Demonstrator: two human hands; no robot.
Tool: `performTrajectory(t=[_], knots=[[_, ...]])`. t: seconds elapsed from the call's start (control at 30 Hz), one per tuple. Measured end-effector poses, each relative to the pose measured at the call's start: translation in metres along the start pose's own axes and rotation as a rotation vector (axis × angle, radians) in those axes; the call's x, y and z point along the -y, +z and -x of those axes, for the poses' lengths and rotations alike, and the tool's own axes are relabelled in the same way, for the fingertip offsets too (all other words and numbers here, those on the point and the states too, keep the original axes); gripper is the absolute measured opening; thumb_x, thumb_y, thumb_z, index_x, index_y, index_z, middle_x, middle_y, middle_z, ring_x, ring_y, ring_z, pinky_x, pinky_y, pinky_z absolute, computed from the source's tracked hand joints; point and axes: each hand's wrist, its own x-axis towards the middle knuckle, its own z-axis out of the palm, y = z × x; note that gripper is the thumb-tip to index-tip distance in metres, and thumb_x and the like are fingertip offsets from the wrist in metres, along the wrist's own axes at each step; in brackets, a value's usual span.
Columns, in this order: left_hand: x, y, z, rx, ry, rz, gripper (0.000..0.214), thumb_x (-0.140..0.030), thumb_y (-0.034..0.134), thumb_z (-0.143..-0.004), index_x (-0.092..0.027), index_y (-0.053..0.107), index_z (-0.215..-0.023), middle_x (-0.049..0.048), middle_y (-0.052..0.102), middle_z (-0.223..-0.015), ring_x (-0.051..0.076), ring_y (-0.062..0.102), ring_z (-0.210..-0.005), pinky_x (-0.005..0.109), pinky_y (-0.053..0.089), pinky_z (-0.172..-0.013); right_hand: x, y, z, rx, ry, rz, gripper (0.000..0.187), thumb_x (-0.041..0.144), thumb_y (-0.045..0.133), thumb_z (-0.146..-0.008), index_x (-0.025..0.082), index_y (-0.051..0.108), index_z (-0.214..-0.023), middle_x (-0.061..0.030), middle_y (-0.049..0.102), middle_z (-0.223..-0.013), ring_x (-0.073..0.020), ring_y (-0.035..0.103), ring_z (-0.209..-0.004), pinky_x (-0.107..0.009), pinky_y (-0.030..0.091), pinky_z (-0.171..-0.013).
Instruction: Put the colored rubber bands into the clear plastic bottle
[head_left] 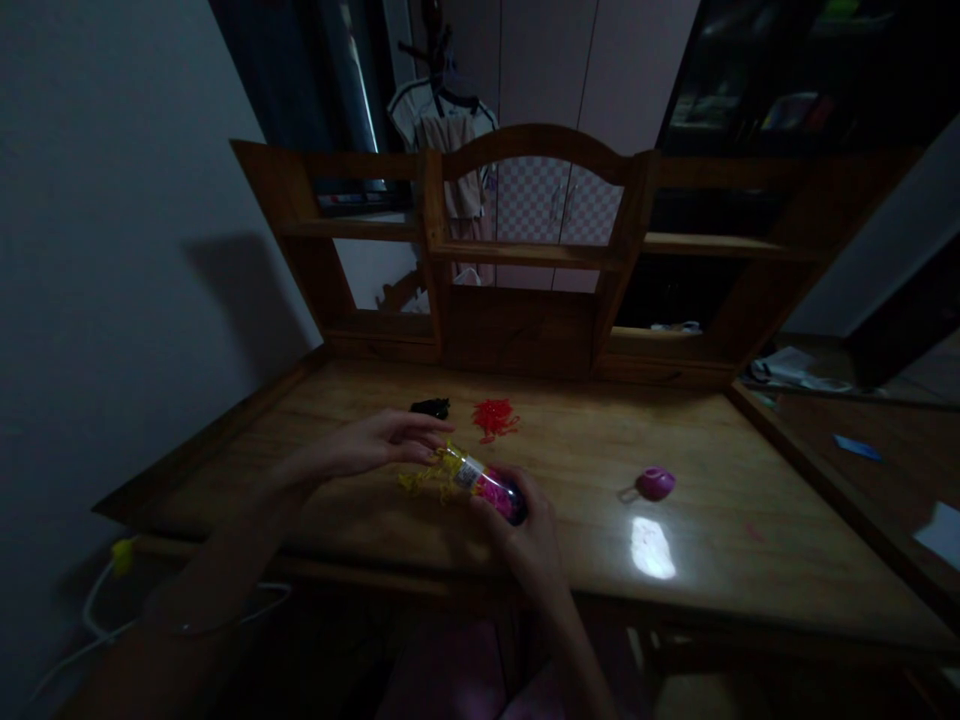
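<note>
My right hand [529, 530] is wrapped round a small clear plastic tube [471, 470] that lies tilted, its mouth toward the upper left. Pink and dark bands show through its lower end, and yellow ones at its mouth. My left hand [401, 438] is at that mouth with its fingers stretched out; whether the fingertips touch the yellow bands is hard to see. Below it, loose yellow rubber bands [411, 484] are scattered on the wooden desk. Beyond my hands lie a pile of red rubber bands [493, 418] and a black pile [430, 408], partly behind my left hand.
A purple rounded piece [656, 483] with a loop sits on the desk [585, 420] to the right, near a bright reflection. The desk's wooden shelf unit [525, 255] rises at the back. A wall [150, 250] borders the left side, with a white cable [94, 610] below.
</note>
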Motion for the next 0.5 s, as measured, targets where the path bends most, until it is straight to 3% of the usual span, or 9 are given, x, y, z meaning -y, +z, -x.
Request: performTrajectory(t=[0.2,0.5], knots=[[-0.004,0.014,-0.006,-0.200,-0.061,-0.059,0.056,-0.026,0.070,-0.071,-0.022,0.058,-0.126,0.0030,0.065,-0.100,0.015,0.066,-0.078,0.028,0.052,-0.072,-0.002,0.001,0.001,-0.004,-0.023,0.022,0.035,0.034,0.071,-0.077,0.023,0.067,-0.109,-0.0040,0.069,-0.104,-0.0229,0.063,-0.095,-0.034,0.049,-0.085],[0.002,0.030,-0.016,-0.310,-0.018,-0.029,0.047,-0.023,0.072,-0.067,-0.022,0.063,-0.112,-0.0019,0.054,-0.088,0.010,0.058,-0.067,0.024,0.049,-0.063,-0.002,0.001,0.000,0.002,-0.014,-0.006,0.036,0.036,0.070,-0.077,0.023,0.066,-0.110,-0.0043,0.068,-0.107,-0.0232,0.062,-0.097,-0.033,0.049,-0.085]])
